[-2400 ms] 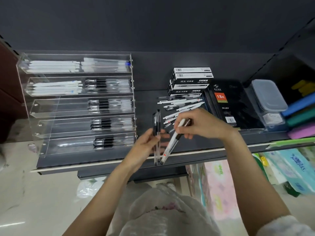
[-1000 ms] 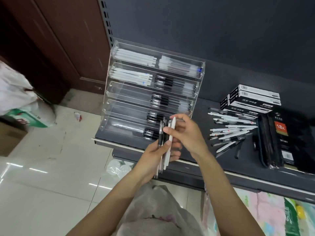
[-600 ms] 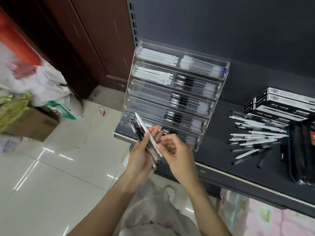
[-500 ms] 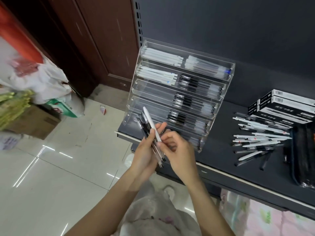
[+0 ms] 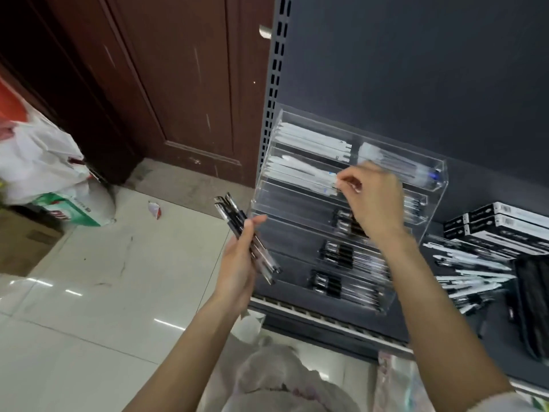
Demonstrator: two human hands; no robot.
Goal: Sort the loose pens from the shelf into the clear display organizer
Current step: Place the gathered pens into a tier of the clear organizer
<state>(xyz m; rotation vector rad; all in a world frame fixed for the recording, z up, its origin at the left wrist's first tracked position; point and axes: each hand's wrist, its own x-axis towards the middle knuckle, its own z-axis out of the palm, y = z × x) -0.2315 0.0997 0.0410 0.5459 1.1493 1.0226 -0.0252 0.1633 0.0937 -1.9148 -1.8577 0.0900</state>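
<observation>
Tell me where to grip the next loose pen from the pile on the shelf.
Pinch one white pen at mid-barrel, coming from above. The loose pens lie flat and overlapping on the shelf, so only their upper sides are free; take a top one.

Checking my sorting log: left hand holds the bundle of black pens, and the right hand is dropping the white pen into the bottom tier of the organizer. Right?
Not quite. The head view shows the right hand pinching the white pen at the second tier from the top of the clear organizer, among other white pens, not the bottom tier. The left hand does hold the black pens.
</observation>
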